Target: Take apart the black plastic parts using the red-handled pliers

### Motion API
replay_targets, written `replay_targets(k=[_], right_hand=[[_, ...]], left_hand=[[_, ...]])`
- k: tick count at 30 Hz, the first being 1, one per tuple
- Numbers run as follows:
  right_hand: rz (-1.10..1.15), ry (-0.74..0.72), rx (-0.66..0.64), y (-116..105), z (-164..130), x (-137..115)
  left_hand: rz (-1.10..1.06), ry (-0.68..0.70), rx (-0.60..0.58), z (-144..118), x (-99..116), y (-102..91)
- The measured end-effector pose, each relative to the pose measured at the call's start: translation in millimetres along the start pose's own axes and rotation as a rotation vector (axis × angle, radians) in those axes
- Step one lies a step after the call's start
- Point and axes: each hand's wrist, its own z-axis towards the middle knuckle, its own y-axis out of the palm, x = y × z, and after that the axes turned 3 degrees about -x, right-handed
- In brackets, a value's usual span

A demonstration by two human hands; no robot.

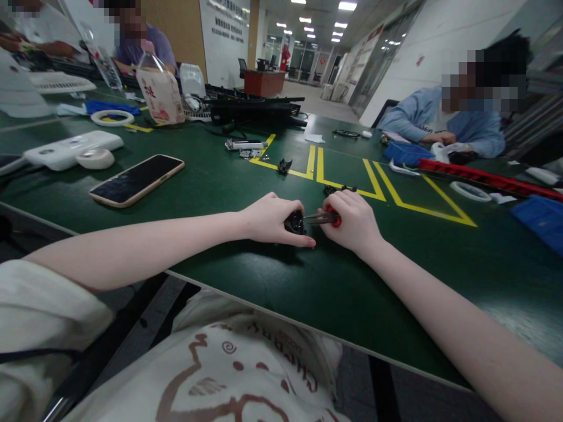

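My left hand (271, 219) rests on the green table (220, 193) and grips a small black plastic part (294, 223). My right hand (352, 220) holds a pair of red-handled pliers (326, 217) whose metal jaws point left and meet the black part. Both hands sit close together near the table's front edge. Two more small black parts (338, 189) lie just behind my right hand, and another black piece (284, 166) lies farther back by the yellow tape lines (347, 176).
A phone (136, 180) lies face up at the left, near a white device (73, 148) and tape rolls (112, 118). A milk carton (160, 91) and black equipment (257, 109) stand further back. A person (444, 120) sits at the right by a blue tray (407, 153) and a red strip (488, 176). Other people sit at the far left.
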Motion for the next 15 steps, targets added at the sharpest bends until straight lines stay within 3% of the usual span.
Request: replay_targets(k=[15], right_hand=[[-0.074,-0.095,-0.081,4.3,1.7,1.8]], left_hand=[[0.022,0.039,0.008,-0.1,-1.4,2.7]])
